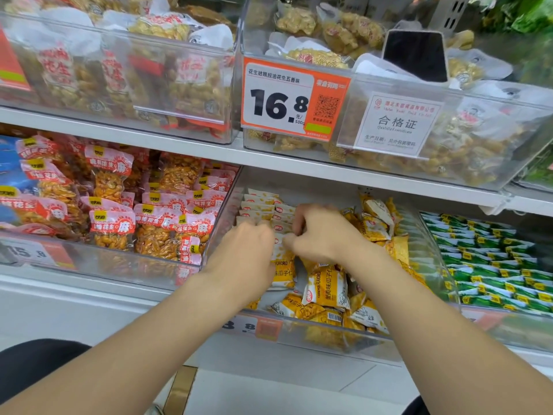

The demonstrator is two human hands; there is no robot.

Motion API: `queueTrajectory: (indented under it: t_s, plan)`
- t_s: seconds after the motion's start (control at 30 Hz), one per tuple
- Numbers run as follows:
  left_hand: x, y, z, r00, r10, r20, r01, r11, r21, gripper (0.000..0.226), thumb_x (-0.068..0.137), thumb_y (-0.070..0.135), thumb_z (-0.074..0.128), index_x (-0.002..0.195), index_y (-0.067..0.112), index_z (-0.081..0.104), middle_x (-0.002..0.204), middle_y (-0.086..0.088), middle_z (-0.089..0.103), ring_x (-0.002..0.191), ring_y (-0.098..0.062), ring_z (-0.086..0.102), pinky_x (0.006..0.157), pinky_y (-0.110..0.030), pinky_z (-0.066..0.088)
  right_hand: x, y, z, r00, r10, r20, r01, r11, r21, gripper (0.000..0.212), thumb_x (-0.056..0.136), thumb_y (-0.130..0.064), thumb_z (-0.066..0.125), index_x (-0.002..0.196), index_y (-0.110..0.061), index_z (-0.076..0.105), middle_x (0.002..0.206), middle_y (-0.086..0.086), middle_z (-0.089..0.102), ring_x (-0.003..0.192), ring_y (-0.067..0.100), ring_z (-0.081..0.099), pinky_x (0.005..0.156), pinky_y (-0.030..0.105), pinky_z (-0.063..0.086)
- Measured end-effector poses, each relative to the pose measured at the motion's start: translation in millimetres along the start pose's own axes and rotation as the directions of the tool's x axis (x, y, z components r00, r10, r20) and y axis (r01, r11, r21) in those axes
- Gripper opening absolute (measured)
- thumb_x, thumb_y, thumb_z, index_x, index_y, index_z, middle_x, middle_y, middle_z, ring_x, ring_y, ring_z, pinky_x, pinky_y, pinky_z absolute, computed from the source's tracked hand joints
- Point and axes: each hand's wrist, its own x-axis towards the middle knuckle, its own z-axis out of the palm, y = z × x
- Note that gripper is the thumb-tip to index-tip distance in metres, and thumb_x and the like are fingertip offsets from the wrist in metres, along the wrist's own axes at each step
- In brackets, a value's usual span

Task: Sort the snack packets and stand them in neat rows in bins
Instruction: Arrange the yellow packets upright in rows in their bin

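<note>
A clear plastic bin [338, 336] on the lower shelf holds yellow-and-white snack packets. A neat row of packets [260, 209] stands upright at its back left; loose packets [326, 287] lie jumbled at the front and right. My left hand [250, 245] is in the bin with its fingers around a white-and-yellow packet [282, 266], which hangs below it. My right hand [317, 232] is beside it, fingers curled, pinching the top edge of the same packet. The fingertips of both hands are blurred.
Left of the bin is a bin of red-and-pink peanut packets [119, 205]. Right of it, green packets [493, 265] stand in tidy rows. The upper shelf carries clear bins of peanut bags, an orange price tag [293, 100] and a white certificate card [395, 124].
</note>
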Motion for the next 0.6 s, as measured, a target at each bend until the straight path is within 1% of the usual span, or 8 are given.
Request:
queueTrajectory:
  t_s: [0.07, 0.17, 0.23, 0.3, 0.37, 0.43, 0.53, 0.6]
  plan:
    - [-7.2, -0.6, -4.6, 1.0, 0.003, 0.013, -0.003, 1.0, 0.006, 0.024, 0.096, 0.028, 0.068, 0.11, 0.012, 0.057, 0.118, -0.011, 0.059, 0.106, -0.03, 0.063, 0.072, -0.031, 0.041, -8.0, -4.8, 4.4, 0.997, -0.056, 0.05, 0.06, 0.995, -0.083, 0.043, 0.066, -0.061, 0.076, 0.093, -0.03, 0.064, 0.092, -0.008, 0.064, 0.086, 0.018, 0.062, 0.069, 0.034, 0.055]
    - [-15.9, 2.6, -8.9, 0.998, 0.015, 0.055, -0.018, 0.999, 0.049, 0.02, 0.099, 0.031, 0.064, 0.099, 0.015, 0.051, 0.117, -0.012, 0.056, 0.108, -0.029, 0.06, 0.072, -0.031, 0.038, -11.9, -9.9, 13.9, 0.984, -0.136, 0.117, 0.161, 0.959, -0.234, 0.059, 0.061, -0.072, 0.083, 0.096, -0.029, 0.064, 0.093, -0.008, 0.063, 0.089, 0.021, 0.061, 0.067, 0.035, 0.05]
    - [-17.0, 2.9, -9.7, 0.998, 0.026, 0.062, -0.029, 0.998, 0.061, 0.025, 0.099, 0.032, 0.064, 0.094, 0.017, 0.044, 0.118, -0.013, 0.056, 0.108, -0.029, 0.058, 0.073, -0.031, 0.038, -9.9, -8.1, 17.5, 0.988, -0.098, 0.117, 0.127, 0.954, -0.271, 0.06, 0.065, -0.069, 0.088, 0.099, -0.026, 0.063, 0.097, -0.004, 0.064, 0.093, 0.025, 0.063, 0.07, 0.036, 0.05]
    - [-15.4, 1.3, -8.7, 0.998, 0.021, 0.066, -0.025, 0.998, 0.052, 0.027, 0.098, 0.031, 0.065, 0.092, 0.016, 0.043, 0.118, -0.013, 0.056, 0.105, -0.029, 0.056, 0.073, -0.031, 0.037, -7.6, -4.3, 17.3, 0.996, -0.011, 0.088, 0.038, 0.952, -0.304, 0.072, 0.066, -0.065, 0.089, 0.12, -0.025, 0.063, 0.116, 0.001, 0.065, 0.108, 0.028, 0.064, 0.084, 0.04, 0.055]
    - [-13.9, -0.3, -6.8, 0.997, 0.013, 0.078, -0.017, 0.999, 0.046, 0.025, 0.098, 0.029, 0.066, 0.091, 0.015, 0.046, 0.118, -0.014, 0.056, 0.103, -0.028, 0.054, 0.073, -0.031, 0.036, -5.5, -1.7, 18.7, 0.998, 0.041, 0.051, -0.022, 0.945, -0.327, 0.081, 0.066, -0.062, 0.091, 0.131, -0.024, 0.059, 0.125, 0.004, 0.062, 0.118, 0.03, 0.062, 0.092, 0.041, 0.054]
    - [-11.0, -0.3, -4.5, 0.996, 0.023, 0.091, -0.027, 0.999, 0.044, 0.019, 0.097, 0.029, 0.067, 0.1, 0.015, 0.053, 0.122, -0.015, 0.054, 0.108, -0.03, 0.056, 0.075, -0.032, 0.037, -3.7, -5.9, 24.4, 0.997, 0.06, 0.048, -0.047, 0.971, -0.233, 0.071, 0.064, -0.054, 0.094, 0.12, -0.022, 0.063, 0.119, 0.004, 0.063, 0.115, 0.029, 0.062, 0.085, 0.039, 0.055]
    - [-6.5, -0.4, 0.3, 0.993, 0.024, 0.114, -0.029, 0.999, 0.044, 0.034, 0.096, 0.028, 0.068, 0.123, 0.009, 0.06, 0.128, -0.016, 0.05, 0.117, -0.032, 0.056, 0.081, -0.033, 0.041, 1.6, -15.8, 34.3, 0.997, 0.067, 0.03, -0.063, 0.992, -0.112, 0.048, 0.066, -0.04, 0.095, 0.092, -0.019, 0.061, 0.095, 0.002, 0.061, 0.099, 0.028, 0.063, 0.069, 0.035, 0.049]
    - [-5.3, -0.3, 2.6, 0.993, 0.023, 0.113, -0.028, 0.999, 0.044, 0.037, 0.096, 0.028, 0.069, 0.125, 0.007, 0.06, 0.127, -0.017, 0.05, 0.116, -0.033, 0.055, 0.085, -0.034, 0.045, 4.1, -16.8, 33.6, 0.998, 0.062, 0.019, -0.06, 0.993, -0.102, 0.052, 0.064, -0.041, 0.096, 0.093, -0.018, 0.06, 0.095, 0.001, 0.061, 0.098, 0.027, 0.063, 0.069, 0.035, 0.051]
